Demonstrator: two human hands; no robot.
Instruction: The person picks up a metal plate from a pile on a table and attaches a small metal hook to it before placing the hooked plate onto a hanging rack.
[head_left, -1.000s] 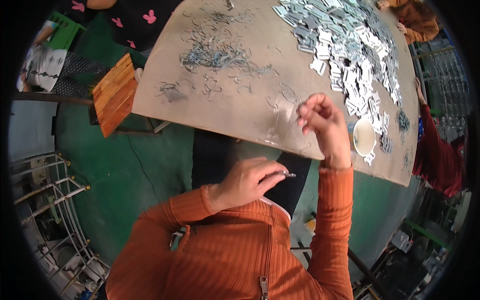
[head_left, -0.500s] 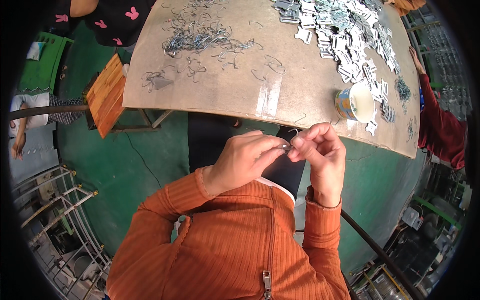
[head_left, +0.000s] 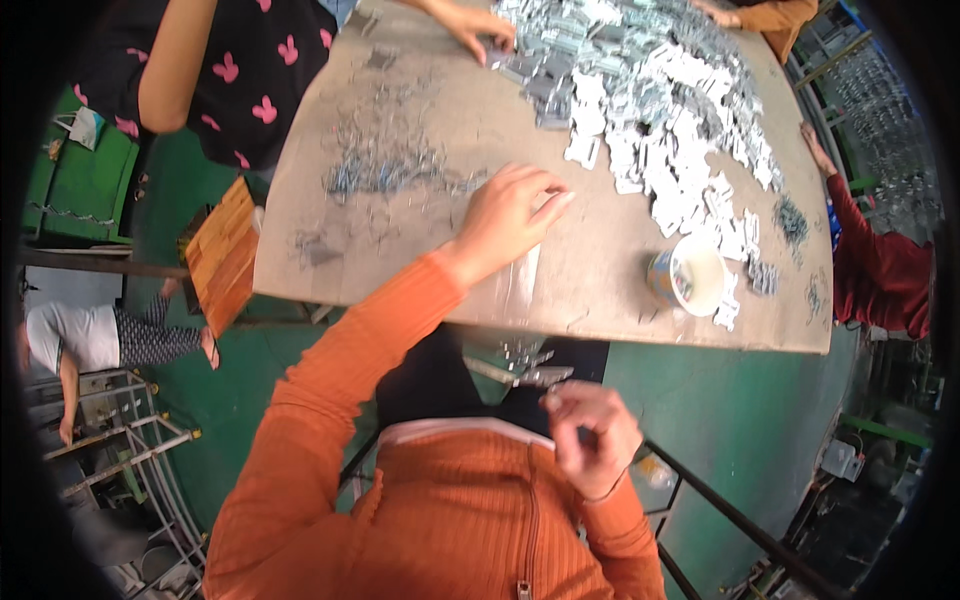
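My left hand [head_left: 508, 222] is stretched out over the table, thumb and fingers apart, with nothing visible between them. It hovers between a heap of bent wire hooks [head_left: 385, 168] and a large pile of flat silver metal buckle plates [head_left: 650, 130]. Below the table edge, in front of my body, my right hand [head_left: 597, 432] is closed, thumb and forefinger pinched together. Motion blur hides what they may grip. Several shiny metal pieces [head_left: 540, 377] show right beside its fingertips, low over my lap; whether the hand touches them, I cannot tell.
A paper tub [head_left: 692, 277] stands near the table's front right edge, holding small pieces. Dark small parts [head_left: 790, 220] lie at the right. A co-worker's hand [head_left: 480, 28] touches the plates at the far side. A wooden stool [head_left: 222, 255] stands at the left.
My hands were together, holding a small metal part and a wire hook. They have separated: the left moved up over the table, the right down toward my lap. A co-worker's hand has appeared at the pile.
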